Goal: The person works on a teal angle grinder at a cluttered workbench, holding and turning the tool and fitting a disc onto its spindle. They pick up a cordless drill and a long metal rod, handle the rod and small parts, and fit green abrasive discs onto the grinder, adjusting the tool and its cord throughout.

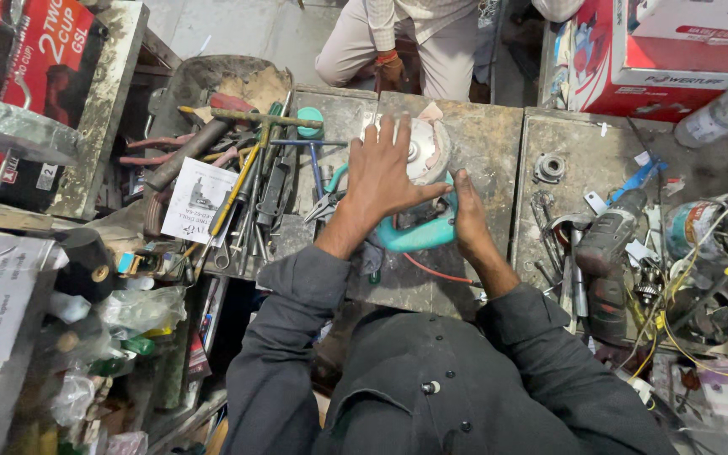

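Note:
A teal power tool (419,236) with a round white and silver head (421,150) lies on the worn metal bench (490,143) in front of me. My left hand (381,173) rests flat on top of it, fingers spread over the round head. My right hand (468,217) grips the teal handle at its right side. A thin red wire (436,274) runs out from under the tool toward me.
Pliers, wrenches and rods (250,181) are piled at the left with a paper leaflet (195,198). A cordless drill (604,244), small parts and yellow wires clutter the right. A metal bearing part (549,167) sits right of the tool. Another person (406,42) sits beyond the bench.

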